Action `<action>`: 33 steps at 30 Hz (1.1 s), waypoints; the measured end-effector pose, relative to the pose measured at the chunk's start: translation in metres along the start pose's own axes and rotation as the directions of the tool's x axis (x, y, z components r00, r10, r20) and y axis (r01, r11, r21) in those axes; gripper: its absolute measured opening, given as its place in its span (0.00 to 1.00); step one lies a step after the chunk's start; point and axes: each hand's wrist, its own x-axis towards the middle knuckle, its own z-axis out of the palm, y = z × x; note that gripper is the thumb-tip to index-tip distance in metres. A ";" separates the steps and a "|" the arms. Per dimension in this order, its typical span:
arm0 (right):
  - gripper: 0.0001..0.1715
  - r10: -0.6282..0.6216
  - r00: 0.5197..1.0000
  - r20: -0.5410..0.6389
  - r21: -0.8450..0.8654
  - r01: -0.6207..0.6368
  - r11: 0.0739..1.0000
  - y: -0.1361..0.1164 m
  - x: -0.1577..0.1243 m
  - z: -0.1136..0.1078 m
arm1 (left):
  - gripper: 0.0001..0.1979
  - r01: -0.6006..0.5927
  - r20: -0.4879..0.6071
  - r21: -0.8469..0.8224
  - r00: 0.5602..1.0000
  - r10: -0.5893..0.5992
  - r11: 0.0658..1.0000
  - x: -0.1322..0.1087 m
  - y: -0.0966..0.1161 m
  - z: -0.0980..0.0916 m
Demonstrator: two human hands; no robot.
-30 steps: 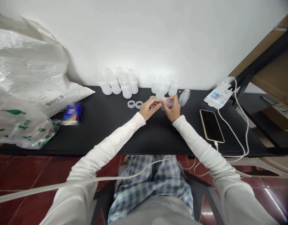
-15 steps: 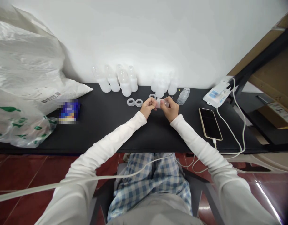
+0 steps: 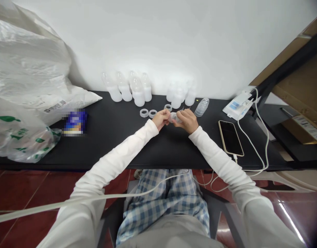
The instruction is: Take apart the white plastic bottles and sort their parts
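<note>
Both my hands meet over the middle of the black table (image 3: pixel 117 137). My left hand (image 3: pixel 160 119) and my right hand (image 3: pixel 186 120) are closed on the two ends of one small clear plastic bottle part (image 3: pixel 174 117) held between them. Two clear rings (image 3: pixel 148 113) lie on the table just left of my left hand, and a third ring (image 3: pixel 168 107) lies just behind the hands. A clear cap (image 3: pixel 202 106) lies on its side to the right of my right hand.
Two clusters of small white bottles (image 3: pixel 129 89) (image 3: pixel 180 94) stand along the wall. Large plastic bags (image 3: pixel 26 86) fill the left end, with a blue packet (image 3: pixel 75 123) beside them. A phone (image 3: pixel 230 137) on a cable and a white charger (image 3: pixel 238 103) lie right.
My hands have drawn closer together on the clear part and turned it; the right hand has rolled over the top of it. The view has shifted slightly.
</note>
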 end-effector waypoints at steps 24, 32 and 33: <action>0.23 -0.277 0.943 0.182 0.430 0.177 0.885 -0.002 -0.003 -0.001 | 0.17 0.179 -0.176 0.116 0.972 -0.157 0.977 0.007 0.029 -0.027; 0.32 0.189 0.970 0.154 0.377 -0.234 0.896 -0.002 0.002 -0.007 | 0.15 -0.167 -0.108 0.214 0.975 0.194 0.962 0.005 0.012 -0.014; 0.32 0.248 0.954 0.170 0.354 -0.294 0.888 -0.001 0.002 -0.007 | 0.15 -0.207 -0.095 0.223 0.968 0.233 0.952 0.004 0.012 -0.013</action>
